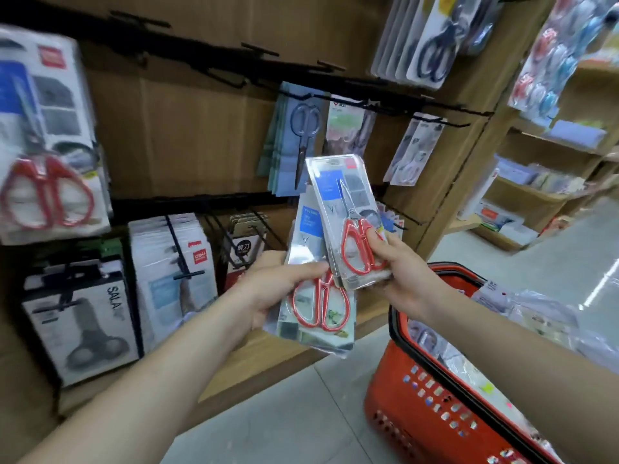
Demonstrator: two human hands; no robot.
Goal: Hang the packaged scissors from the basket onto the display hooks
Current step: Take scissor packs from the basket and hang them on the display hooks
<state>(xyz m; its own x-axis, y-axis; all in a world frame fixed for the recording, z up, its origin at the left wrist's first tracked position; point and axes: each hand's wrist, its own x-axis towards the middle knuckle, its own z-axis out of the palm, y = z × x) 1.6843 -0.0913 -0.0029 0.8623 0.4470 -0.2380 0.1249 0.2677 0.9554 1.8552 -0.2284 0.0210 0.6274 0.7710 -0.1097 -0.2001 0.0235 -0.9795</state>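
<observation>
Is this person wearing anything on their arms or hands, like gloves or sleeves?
No. The left hand and right hand are bare: no gloves, rings or watch to be seen. No sleeve shows either, right back to the picture's edge.

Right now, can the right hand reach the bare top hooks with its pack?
Probably yes: the right hand holds one pack, and nothing hangs between it and the bare hooks above. The left hand with its stack sits lower, out of the way.
</observation>
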